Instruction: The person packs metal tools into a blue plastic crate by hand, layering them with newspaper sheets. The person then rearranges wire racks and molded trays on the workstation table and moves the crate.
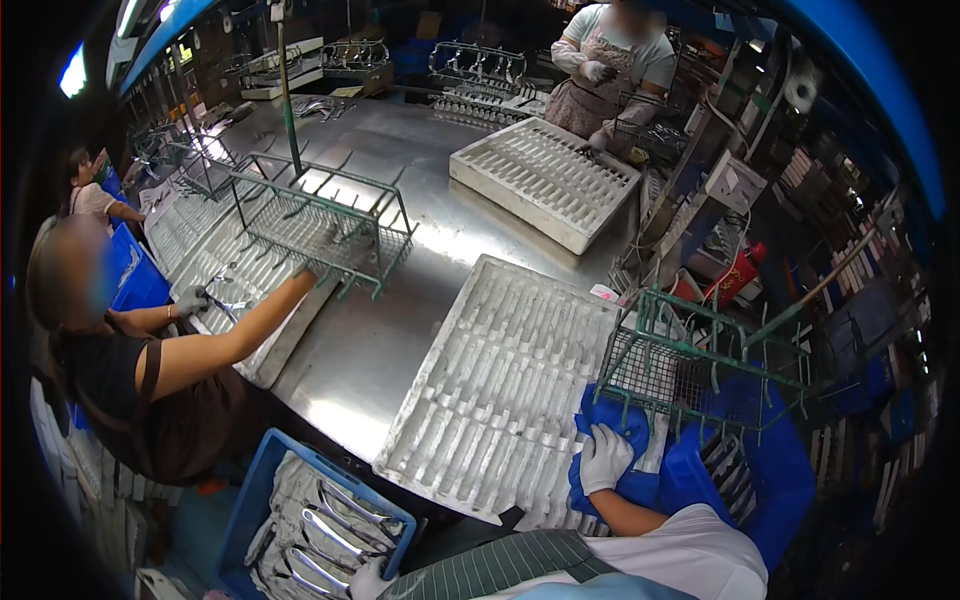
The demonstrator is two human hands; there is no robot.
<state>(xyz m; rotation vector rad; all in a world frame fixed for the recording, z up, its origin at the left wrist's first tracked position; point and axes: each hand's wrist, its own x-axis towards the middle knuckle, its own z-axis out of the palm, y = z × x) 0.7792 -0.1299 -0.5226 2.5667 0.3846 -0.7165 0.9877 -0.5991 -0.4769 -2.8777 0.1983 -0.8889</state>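
along the white tray's [520, 400] right edge, the right hand [605, 457] rests on bunched blue cloth [632, 422], likely soft, best gathered by a fold; at the blue crate's [247, 500] near right corner, the left hand [370, 580] nears metal parts [330, 533], probably slick and rigid; both grips i cannot tell.

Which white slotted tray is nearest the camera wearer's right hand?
The large front-centre tray, with the right hand on a blue cloth at its right edge; the far tray and left-hand trays lie well away.
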